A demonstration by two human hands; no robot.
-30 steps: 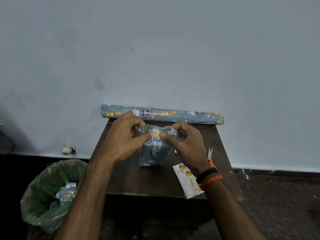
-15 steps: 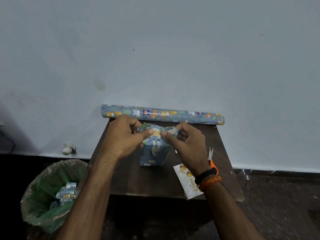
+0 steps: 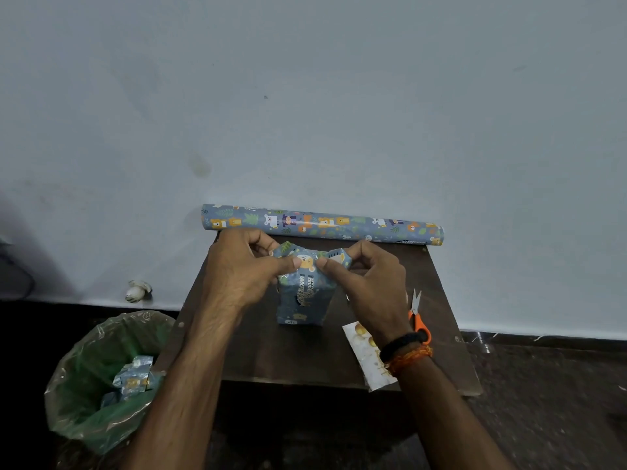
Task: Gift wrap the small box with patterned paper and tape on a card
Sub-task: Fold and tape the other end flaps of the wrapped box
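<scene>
A small box (image 3: 303, 301) covered in blue animal-patterned paper stands upright in the middle of the dark wooden table (image 3: 268, 354). My left hand (image 3: 242, 266) pinches the paper flap at the box's top left, thumb pressed on the front. My right hand (image 3: 368, 283) pinches the top right flap the same way. A white card (image 3: 364, 357) with gold dots lies near the table's front right, partly under my right wrist. I see no tape.
A roll of the same patterned paper (image 3: 322, 225) lies along the table's back edge against the wall. Orange-handled scissors (image 3: 418, 318) lie right of my right hand. A green-lined bin (image 3: 98, 378) with paper scraps stands on the floor at the left.
Both hands have stayed at the box's top; the thumbs have shifted slightly closer on the folded paper. The box has not moved.
</scene>
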